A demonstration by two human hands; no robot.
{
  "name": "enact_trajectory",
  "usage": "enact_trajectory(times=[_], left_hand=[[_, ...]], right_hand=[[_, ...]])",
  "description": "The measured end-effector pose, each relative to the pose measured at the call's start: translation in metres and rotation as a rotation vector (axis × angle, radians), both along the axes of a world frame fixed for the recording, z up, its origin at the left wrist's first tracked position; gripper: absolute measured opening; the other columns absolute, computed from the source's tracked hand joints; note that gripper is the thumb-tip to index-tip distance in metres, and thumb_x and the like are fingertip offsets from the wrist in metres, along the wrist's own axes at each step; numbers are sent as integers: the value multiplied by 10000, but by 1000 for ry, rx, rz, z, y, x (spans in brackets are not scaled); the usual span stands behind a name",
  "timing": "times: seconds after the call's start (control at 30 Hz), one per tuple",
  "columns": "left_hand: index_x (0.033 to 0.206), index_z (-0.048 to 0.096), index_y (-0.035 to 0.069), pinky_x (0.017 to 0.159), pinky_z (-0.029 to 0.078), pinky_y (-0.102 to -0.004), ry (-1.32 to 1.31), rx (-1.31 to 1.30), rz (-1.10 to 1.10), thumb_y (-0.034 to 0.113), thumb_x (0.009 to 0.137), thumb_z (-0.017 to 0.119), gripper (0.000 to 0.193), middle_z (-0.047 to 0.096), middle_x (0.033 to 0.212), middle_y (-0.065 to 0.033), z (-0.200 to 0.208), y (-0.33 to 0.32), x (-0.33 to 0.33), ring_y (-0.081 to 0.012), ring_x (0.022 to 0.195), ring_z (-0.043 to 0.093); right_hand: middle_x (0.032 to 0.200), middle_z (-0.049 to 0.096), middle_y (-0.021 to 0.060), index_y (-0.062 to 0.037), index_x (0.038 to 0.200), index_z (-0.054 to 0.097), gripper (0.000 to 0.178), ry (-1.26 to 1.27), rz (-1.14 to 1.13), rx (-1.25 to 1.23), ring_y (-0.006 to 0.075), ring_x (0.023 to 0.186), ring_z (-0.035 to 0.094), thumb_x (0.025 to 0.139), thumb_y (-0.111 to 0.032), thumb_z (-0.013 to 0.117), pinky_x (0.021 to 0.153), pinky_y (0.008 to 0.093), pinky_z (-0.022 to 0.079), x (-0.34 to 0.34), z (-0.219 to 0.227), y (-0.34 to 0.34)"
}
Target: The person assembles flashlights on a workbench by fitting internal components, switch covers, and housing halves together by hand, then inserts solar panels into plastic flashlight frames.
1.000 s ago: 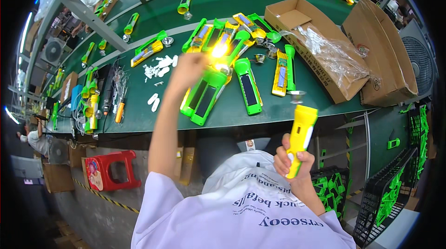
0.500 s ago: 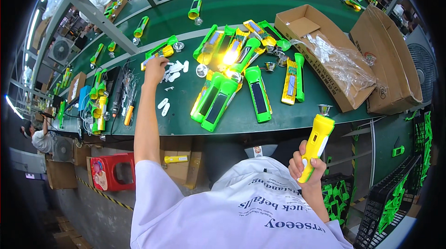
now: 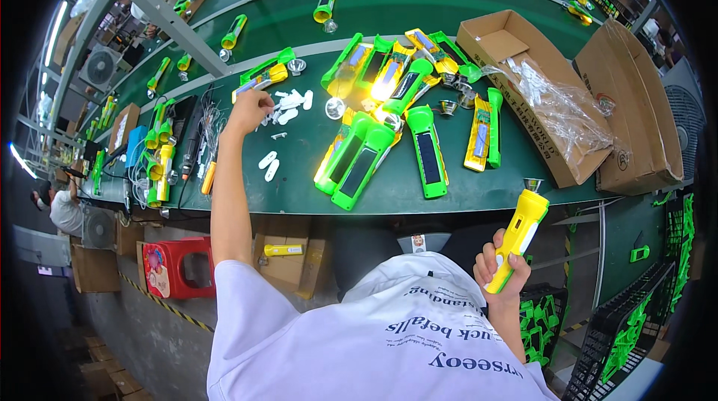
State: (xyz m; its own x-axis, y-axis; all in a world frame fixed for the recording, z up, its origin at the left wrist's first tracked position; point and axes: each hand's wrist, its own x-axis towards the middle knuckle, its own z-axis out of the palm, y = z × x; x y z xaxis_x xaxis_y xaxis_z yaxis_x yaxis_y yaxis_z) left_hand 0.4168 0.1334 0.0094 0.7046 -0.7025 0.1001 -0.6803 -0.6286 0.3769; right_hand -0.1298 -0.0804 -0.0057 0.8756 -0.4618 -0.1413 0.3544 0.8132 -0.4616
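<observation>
In my right hand [image 3: 501, 266] I grip a yellow flashlight [image 3: 522, 225], tilted up in front of the bench's near edge. A silvery reflector [image 3: 532, 185] sits at its upper end. My left hand [image 3: 249, 111] reaches over the bench to a pile of small white plastic pieces [image 3: 290, 104]. Its fingers are pinched together at the pile's left edge; what is between them, if anything, is hidden. Just beyond that hand lies an opened yellow and green flashlight [image 3: 262, 79]. Two loose white pieces [image 3: 268, 164] lie closer to me.
Several green flashlights with dark panels [image 3: 357, 176] crowd the middle of the green bench [image 3: 299, 191], one lamp [image 3: 384, 89] glowing. An open cardboard box [image 3: 550, 132] with clear plastic wrap stands at right. Wires and a screwdriver [image 3: 209, 176] lie at left. Black crates [image 3: 621, 334] hold green parts.
My left hand has shifted slightly toward me along the white pieces, and its fingers have curled in. My right hand still holds the flashlight, slightly further right in the picture.
</observation>
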Motion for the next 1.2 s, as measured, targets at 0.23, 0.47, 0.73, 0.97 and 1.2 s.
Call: enact_trajectory(times=[0.23,0.47,0.73,0.97,1.2], left_hand=[[922,691,2,694,496,-345,11,-18,-40,5,726,721,199,674,775,-152,-12,10,-15,-264,730,643],[910,696,16,725,491,-390,34,-48,6,52,739,718,175,649,842,-166,-11,-5,-18,-301,801,632],[867,619,10,603,435,-280,61,-666,11,36,868,592,37,586,752,-34,-24,14,-44,-129,671,541],[846,565,23,613,394,-216,705,-871,-262,-9,833,614,59,527,799,5,46,-77,-264,-70,694,492],[861,652,-55,630,483,-232,963,-1070,-653,-191,731,614,192,592,863,-106,77,-150,-373,-137,742,582]], right_hand=[[614,454,81,-66,1020,441,332,15,24,-29,179,457,438,789,-244,599,416,302,365,8,1,-1],[619,455,81,-61,1024,447,340,42,9,-24,181,466,436,790,-244,610,421,311,364,8,5,-5],[652,513,67,-47,1018,474,336,124,53,140,160,506,507,777,-182,665,442,305,421,-3,-4,5],[639,505,59,-48,994,470,354,-17,97,-44,154,505,514,760,-187,696,432,288,413,20,31,7],[619,489,99,-18,1014,453,377,-156,162,-13,183,469,495,725,-142,663,429,296,432,30,56,8]])
